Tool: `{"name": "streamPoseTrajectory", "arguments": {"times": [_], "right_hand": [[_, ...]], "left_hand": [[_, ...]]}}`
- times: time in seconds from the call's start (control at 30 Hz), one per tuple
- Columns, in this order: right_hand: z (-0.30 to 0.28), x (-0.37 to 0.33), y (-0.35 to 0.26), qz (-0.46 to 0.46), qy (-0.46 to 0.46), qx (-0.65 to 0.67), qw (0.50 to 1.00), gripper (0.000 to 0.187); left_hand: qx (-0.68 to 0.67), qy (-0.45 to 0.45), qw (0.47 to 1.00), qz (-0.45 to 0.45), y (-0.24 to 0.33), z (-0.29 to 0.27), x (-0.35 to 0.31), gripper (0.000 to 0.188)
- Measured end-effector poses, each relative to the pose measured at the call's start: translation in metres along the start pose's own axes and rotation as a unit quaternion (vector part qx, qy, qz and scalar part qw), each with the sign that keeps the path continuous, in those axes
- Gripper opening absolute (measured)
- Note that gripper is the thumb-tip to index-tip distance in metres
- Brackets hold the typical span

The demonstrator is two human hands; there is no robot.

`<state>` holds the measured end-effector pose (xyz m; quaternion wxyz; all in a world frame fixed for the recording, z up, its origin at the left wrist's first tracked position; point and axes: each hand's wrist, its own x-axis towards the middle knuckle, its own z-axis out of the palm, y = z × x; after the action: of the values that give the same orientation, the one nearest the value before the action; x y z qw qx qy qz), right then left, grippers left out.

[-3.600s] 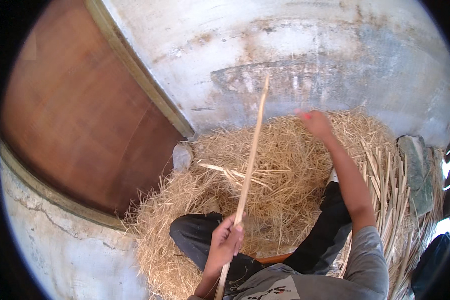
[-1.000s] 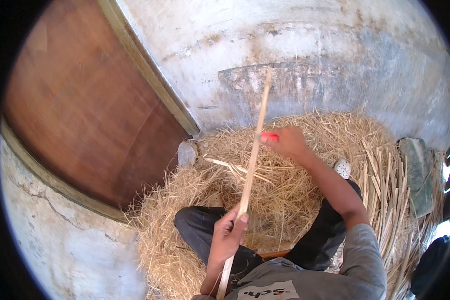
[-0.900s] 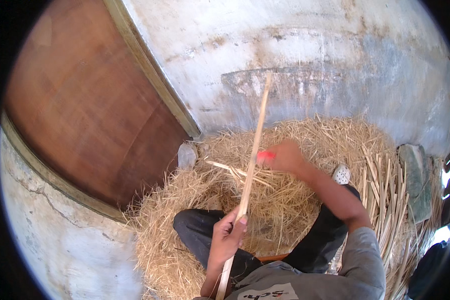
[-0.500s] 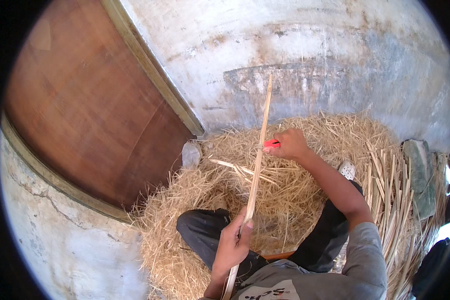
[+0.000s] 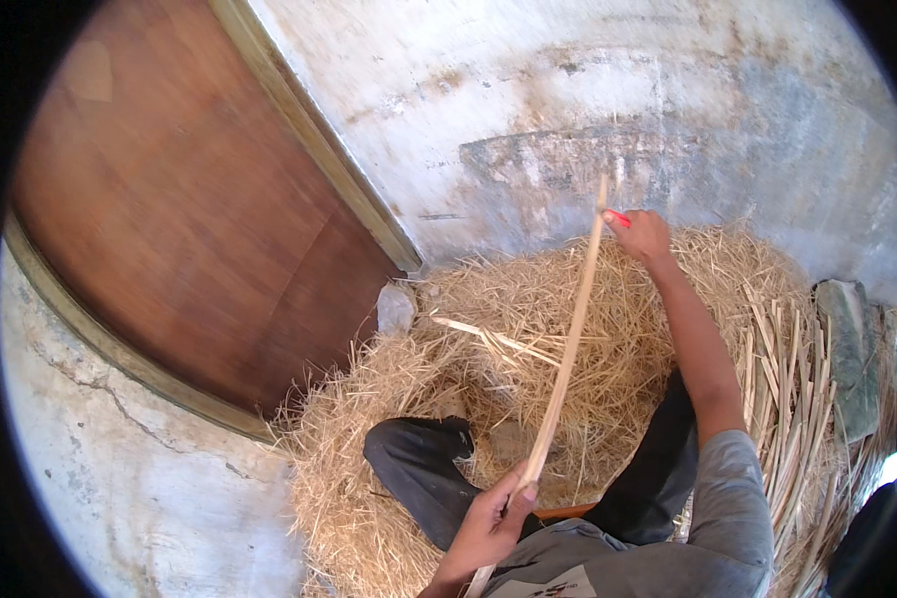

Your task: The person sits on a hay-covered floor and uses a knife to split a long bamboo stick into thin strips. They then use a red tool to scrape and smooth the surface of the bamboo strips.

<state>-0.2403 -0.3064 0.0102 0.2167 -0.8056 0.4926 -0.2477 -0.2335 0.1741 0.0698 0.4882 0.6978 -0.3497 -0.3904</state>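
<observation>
A long pale bamboo strip [image 5: 571, 349] slants up and away from my lap, its far tip in front of the wall. My left hand [image 5: 495, 520] is closed round its lower part near my waist, and the strip's near end runs on past my wrist. Up by the far tip, my right hand [image 5: 640, 237] grips a small red-handled knife [image 5: 618, 218] against the strip. Its blade is too small to make out. The right arm is stretched far forward.
Thin shavings [image 5: 448, 289] are heaped around my folded legs, with a few split pieces [image 5: 498, 342] on top. Long strips [image 5: 782, 389] lie at the right beside a greenish stone slab [image 5: 847, 349]. A brown door panel [image 5: 199, 199] and a stained wall [image 5: 608, 90] stand ahead.
My right hand with the knife has slid outward along the strip, close to its far tip. The strip has swung to the right, and my left hand has moved slightly right with it.
</observation>
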Motion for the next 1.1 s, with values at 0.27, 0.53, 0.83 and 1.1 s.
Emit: {"name": "streamPoseTrajectory", "arguments": {"times": [0.27, 0.53, 0.83, 1.1], "right_hand": [[-0.036, -0.006, 0.033, -0.019, -0.023, -0.036, 0.999, 0.079], [-0.008, -0.157, -0.091, -0.410, -0.033, 0.034, 0.911, 0.064], [0.018, -0.109, -0.080, -0.292, -0.017, -0.032, 0.956, 0.074], [0.020, -0.085, -0.068, -0.379, 0.047, -0.032, 0.924, 0.080]], "left_hand": [[-0.156, 0.010, 0.988, -0.019, -0.008, -0.012, 0.020, 0.041], [-0.281, 0.030, 0.959, 0.030, 0.002, -0.024, 0.067, 0.039], [-0.287, -0.002, 0.958, 0.010, 0.001, -0.017, 0.059, 0.044], [-0.299, -0.009, 0.954, -0.011, 0.000, -0.019, 0.052, 0.044]]}}
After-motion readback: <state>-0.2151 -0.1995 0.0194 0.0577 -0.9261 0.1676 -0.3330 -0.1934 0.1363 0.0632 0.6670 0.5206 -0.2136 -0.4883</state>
